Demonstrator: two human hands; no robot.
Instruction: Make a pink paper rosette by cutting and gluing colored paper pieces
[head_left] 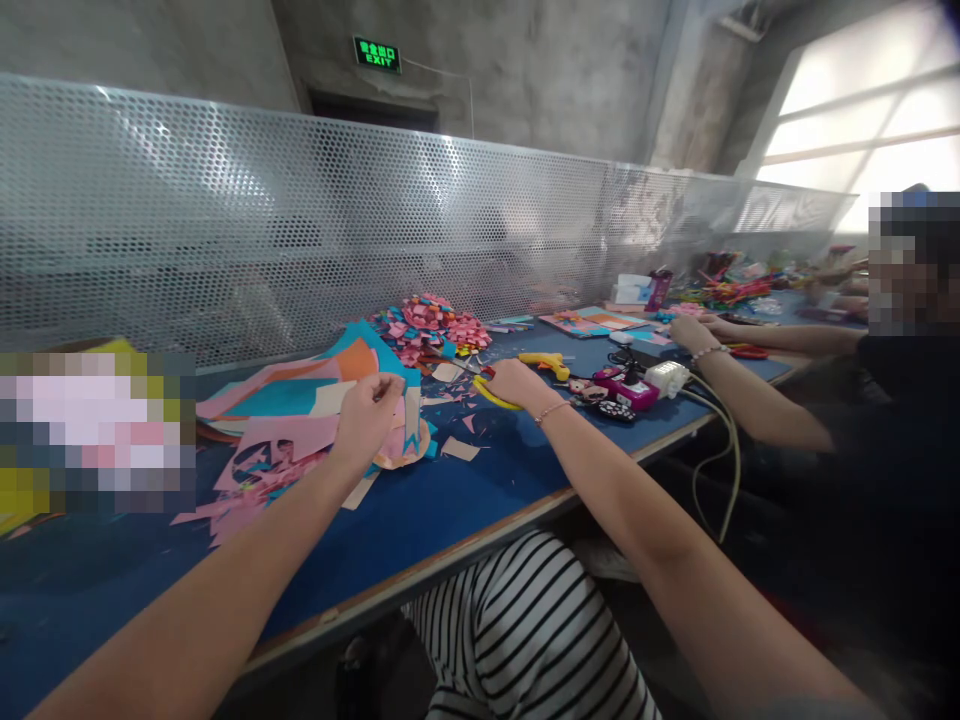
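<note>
My right hand (516, 384) is closed round the yellow-and-red handles of a pair of scissors (498, 396). Their blades point left, toward a heap of pink, orange and blue paper pieces (431, 325). Over the coloured sheets, my left hand (369, 408) is closed with thumb and fingertips together; whatever lies between them is too small to make out. Pink, blue, orange and beige paper sheets (281, 398) spread under and left of that hand. A pink sheet with cut-out holes (300, 432) and scraps lies nearer me. Small paper snippets (469, 422) are scattered between my hands.
A yellow glue gun (546, 364) lies beyond my right hand. Right of it are a purple device (626, 390) and a white power strip (666, 378) with a cable hanging off the edge. A co-worker's hands (691, 332) work at the right. A perforated metal screen (375, 220) borders the table's back.
</note>
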